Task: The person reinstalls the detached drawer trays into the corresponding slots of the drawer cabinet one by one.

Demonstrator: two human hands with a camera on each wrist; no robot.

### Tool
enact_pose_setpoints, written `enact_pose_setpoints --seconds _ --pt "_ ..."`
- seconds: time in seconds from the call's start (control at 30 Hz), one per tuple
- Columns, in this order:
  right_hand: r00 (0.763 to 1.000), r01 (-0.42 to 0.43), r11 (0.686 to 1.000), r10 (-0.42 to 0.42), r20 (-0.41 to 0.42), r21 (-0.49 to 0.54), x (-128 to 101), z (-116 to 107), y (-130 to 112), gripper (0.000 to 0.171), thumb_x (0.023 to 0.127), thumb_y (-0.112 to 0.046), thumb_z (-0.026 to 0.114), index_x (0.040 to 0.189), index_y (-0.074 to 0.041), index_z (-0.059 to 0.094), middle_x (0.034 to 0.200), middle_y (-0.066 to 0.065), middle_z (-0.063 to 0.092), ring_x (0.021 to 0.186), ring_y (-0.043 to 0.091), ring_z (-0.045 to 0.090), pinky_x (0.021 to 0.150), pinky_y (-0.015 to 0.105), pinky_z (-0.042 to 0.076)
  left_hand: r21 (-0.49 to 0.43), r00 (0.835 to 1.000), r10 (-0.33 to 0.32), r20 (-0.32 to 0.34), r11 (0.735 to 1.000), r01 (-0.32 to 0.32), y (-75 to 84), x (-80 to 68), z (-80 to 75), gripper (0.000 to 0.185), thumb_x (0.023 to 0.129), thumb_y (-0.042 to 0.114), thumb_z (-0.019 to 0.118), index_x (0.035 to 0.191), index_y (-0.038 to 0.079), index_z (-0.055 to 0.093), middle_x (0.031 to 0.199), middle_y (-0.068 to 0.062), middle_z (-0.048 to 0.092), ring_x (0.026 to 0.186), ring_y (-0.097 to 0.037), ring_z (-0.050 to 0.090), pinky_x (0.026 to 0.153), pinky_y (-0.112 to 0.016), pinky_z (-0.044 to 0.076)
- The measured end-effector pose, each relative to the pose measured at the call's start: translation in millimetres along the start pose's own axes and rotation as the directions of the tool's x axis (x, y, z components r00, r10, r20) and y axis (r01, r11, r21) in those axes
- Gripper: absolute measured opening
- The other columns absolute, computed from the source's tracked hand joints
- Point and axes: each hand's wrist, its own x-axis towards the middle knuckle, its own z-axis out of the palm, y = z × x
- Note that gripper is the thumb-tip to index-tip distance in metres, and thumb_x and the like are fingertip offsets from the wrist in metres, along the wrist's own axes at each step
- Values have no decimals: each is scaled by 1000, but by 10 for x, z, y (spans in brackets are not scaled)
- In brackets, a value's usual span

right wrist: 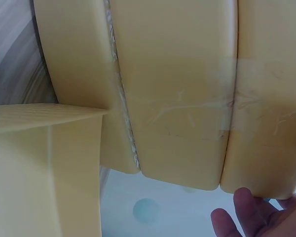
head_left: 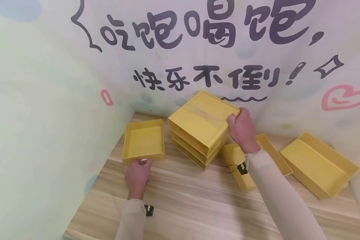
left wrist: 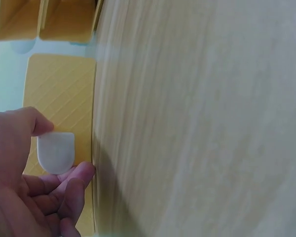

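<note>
My left hand (head_left: 138,175) pinches the white tab pull (left wrist: 56,152) on the front of a yellow drawer (head_left: 144,141), which sits on the table at the left. Its thumb lies on one side of the tab and fingers on the other. At the middle back stands a yellow three-tier drawer cabinet (head_left: 198,120), its slots facing forward and left. My right hand (head_left: 244,130) grips the cabinet's top right corner, thumb on top. In the right wrist view, fingertips (right wrist: 245,202) touch the cabinet's edge, and clear tape crosses its side.
A second yellow drawer (head_left: 243,180) lies right of the cabinet, beneath my right forearm. Farther right is a third drawer (head_left: 318,163). The wood-grain table (head_left: 180,206) meets a lettered wall (head_left: 180,60) at the back and a pale wall at left.
</note>
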Motion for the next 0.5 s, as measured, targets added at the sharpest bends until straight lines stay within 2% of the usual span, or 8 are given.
enact_pose_setpoints --seconds 0.1,0.23,0.5 --pt "1000 -8 1000 8 -13 2 -4 2 -4 54 97 -36 34 129 5 49 112 25 65 90 40 62 74 55 50 -15 1000 -13 14 1000 13 -34 5 -3 38 87 48 54 75 12 60 77 -10 67 78 -33 63 70 -44 45" --pt "999 -23 1000 23 -25 13 -14 -5 -16 52 95 -36 37 126 4 50 107 24 65 86 39 61 69 53 49 -42 999 -24 39 999 25 -68 17 -17 37 87 46 54 84 10 64 85 -13 70 84 -34 63 74 -45 46" --pt "998 -49 999 49 -44 1 -49 -17 -18 51 93 -36 38 124 2 50 105 23 64 85 39 61 66 51 47 -118 993 -31 112 992 45 -110 22 -97 52 89 45 55 117 4 69 108 -16 75 101 -37 68 87 -49 51"
